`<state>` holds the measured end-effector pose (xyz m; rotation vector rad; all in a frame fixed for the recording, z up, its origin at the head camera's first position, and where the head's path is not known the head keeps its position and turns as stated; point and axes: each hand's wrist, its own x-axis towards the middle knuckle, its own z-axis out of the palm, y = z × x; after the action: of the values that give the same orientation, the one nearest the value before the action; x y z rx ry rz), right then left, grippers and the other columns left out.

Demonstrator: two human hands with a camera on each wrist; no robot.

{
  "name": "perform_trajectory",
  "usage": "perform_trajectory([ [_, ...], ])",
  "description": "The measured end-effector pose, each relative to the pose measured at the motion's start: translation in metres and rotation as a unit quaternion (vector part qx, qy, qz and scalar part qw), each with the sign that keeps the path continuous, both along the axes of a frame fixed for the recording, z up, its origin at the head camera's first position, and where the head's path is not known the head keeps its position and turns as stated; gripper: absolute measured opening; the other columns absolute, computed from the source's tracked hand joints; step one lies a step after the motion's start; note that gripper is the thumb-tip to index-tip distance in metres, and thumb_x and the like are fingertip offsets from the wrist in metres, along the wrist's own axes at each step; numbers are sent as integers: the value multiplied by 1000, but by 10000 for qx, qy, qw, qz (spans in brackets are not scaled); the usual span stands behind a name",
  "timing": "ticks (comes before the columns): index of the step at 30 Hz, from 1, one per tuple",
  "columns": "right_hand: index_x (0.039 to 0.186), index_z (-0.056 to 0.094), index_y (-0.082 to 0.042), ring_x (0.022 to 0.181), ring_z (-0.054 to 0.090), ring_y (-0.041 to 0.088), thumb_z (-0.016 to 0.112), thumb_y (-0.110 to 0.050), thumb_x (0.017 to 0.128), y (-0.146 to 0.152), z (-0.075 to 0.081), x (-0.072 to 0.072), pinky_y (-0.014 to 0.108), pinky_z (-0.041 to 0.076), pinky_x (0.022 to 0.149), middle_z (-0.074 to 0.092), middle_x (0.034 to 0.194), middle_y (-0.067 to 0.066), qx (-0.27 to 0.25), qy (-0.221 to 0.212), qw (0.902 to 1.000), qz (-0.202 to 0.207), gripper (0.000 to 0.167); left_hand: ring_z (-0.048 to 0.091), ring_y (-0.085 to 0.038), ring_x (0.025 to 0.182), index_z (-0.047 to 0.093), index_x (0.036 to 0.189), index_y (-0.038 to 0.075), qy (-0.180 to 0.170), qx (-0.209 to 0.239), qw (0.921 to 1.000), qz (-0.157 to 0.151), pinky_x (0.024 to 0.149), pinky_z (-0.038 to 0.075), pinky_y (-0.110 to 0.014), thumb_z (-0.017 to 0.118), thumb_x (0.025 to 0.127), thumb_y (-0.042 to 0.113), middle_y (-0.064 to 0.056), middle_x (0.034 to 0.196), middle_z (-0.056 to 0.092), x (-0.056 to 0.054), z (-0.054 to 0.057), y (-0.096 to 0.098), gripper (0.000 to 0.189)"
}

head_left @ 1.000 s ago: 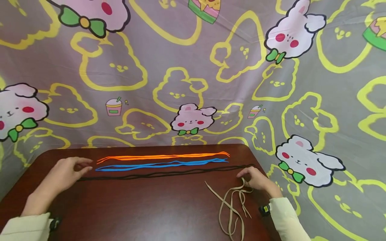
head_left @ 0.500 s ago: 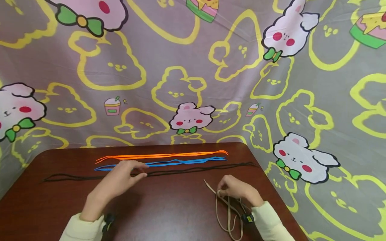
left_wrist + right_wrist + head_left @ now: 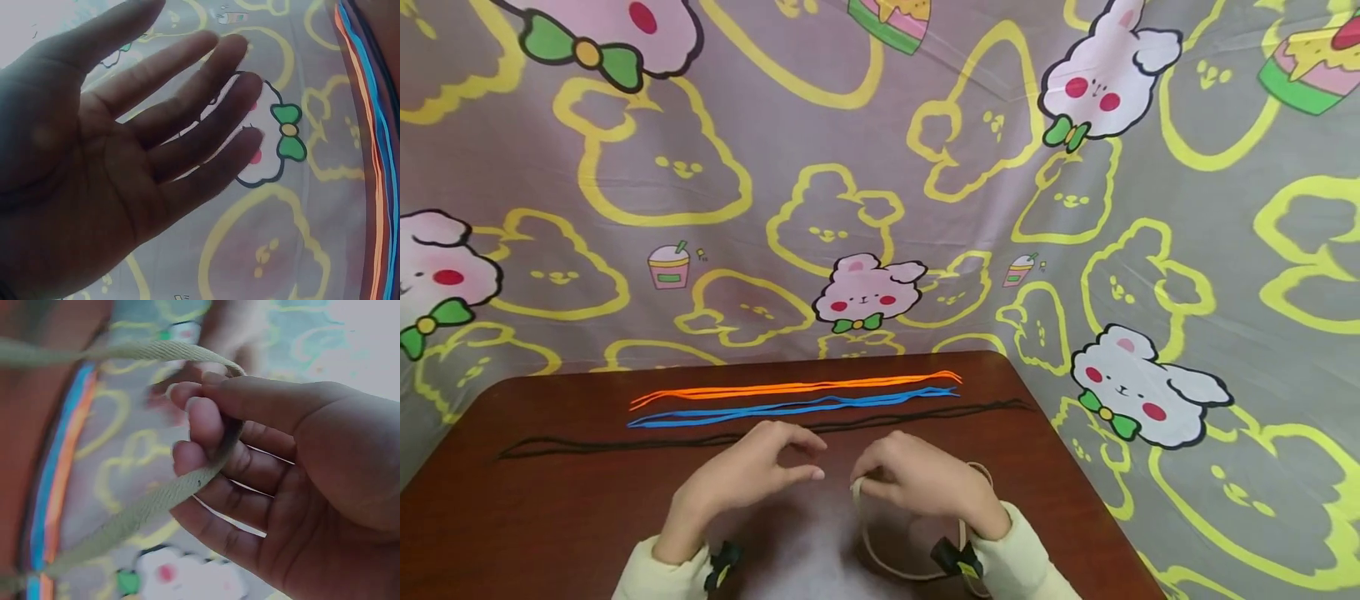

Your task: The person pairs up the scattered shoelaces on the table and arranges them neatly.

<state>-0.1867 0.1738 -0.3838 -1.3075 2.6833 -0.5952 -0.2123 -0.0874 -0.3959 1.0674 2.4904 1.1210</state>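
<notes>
My right hand [image 3: 925, 479] pinches a flat beige shoelace [image 3: 867, 540] between thumb and fingers. The lace bends over the fingers in the right wrist view, and its two strands [image 3: 128, 519] run off to the left. Below that hand the rest of the lace hangs in a loop, partly hidden by the wrist. Just to the left is my left hand [image 3: 748, 471], its fingers loosely bent and apart, with nothing in them. In the left wrist view that palm [image 3: 94, 162] and its spread fingers show bare.
Behind the hands, an orange shoelace [image 3: 805, 387], a blue shoelace [image 3: 722, 411] and a black shoelace [image 3: 587, 446] lie stretched side by side across the dark brown table [image 3: 550, 517]. A cartoon-print cloth [image 3: 715, 250] rises behind the table and along its right side.
My left hand has come from the far left end of the black shoelace to the middle. My right hand has picked up the beige shoelace and brought it leftward, close to the left hand.
</notes>
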Motion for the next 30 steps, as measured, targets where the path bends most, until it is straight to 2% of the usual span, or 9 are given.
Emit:
perform_trajectory([
  [3, 102, 78, -19, 83, 57, -8, 69, -18, 98, -10, 20, 4, 11, 47, 77, 70, 92, -18, -256, 103, 9996, -69, 10, 67, -11, 103, 75, 115, 17, -207, 206, 9991, -306, 88, 55, -34, 69, 98, 35, 9, 110, 74, 3, 0, 2, 26],
  [6, 104, 78, -19, 84, 58, -5, 68, -16, 99, -17, 36, 7, 15, 48, 78, 69, 93, -17, -626, 51, 9979, -173, 12, 65, -8, 93, 74, 114, 21, -623, 602, 9940, -669, 82, 54, -28, 59, 104, 35, 11, 104, 73, 7, 4, 3, 23],
  [8, 104, 79, -17, 84, 58, -3, 67, -13, 98, -20, 44, 8, 17, 50, 78, 69, 93, -15, -972, 13, 9951, -194, 13, 60, -6, 84, 74, 112, 23, -808, 807, 9901, -816, 74, 50, -25, 51, 108, 34, 13, 91, 66, 9, 8, 2, 25],
  [12, 103, 78, -15, 86, 62, -2, 66, -8, 98, -21, 53, 11, 21, 52, 79, 71, 94, -12, -1574, 61, 9873, -223, 14, 62, -7, 90, 73, 115, 19, -837, 1182, 9821, -1203, 80, 50, -25, 46, 110, 25, 7, 96, 68, 17, 15, 0, 28],
  [15, 104, 78, -15, 88, 63, -2, 67, -8, 98, -20, 56, 14, 22, 53, 79, 72, 95, -12, -1762, 127, 9833, -437, 14, 66, -8, 99, 72, 113, 16, -726, 1368, 9775, -1433, 88, 53, -27, 54, 107, 23, 1, 107, 73, 23, 17, 1, 21],
  [16, 104, 78, -15, 87, 63, -1, 68, -9, 98, -20, 55, 15, 23, 53, 79, 72, 95, -13, -1788, 116, 9825, -512, 14, 66, -8, 97, 72, 111, 17, -690, 1390, 9770, -1461, 86, 53, -27, 56, 106, 23, 1, 105, 73, 24, 18, 2, 18],
  [21, 105, 79, -16, 79, 59, 0, 70, -7, 95, -7, 49, 17, 22, 51, 69, 73, 93, -11, -1869, -162, 9807, -556, 16, 61, -5, 81, 70, 95, 24, -394, 1302, 9847, -1088, 75, 52, -26, 66, 100, 32, 11, 86, 68, 28, 22, 3, 10],
  [25, 105, 78, -18, 77, 58, 3, 74, -16, 95, 7, 45, 17, 24, 51, 67, 72, 90, -10, -1956, -470, 9785, -454, 11, 66, -9, 84, 72, 97, 24, -372, 1306, 9876, -794, 78, 53, -28, 65, 101, 32, 9, 89, 71, 25, 25, -4, 11],
  [30, 102, 78, -21, 79, 58, 7, 75, -25, 93, 23, 45, 17, 27, 52, 69, 70, 86, -12, -2010, -693, 9749, -664, 10, 67, -12, 82, 73, 104, 22, -289, 1345, 9900, -321, 75, 54, -28, 64, 102, 24, 6, 88, 71, 22, 27, -15, 10],
])
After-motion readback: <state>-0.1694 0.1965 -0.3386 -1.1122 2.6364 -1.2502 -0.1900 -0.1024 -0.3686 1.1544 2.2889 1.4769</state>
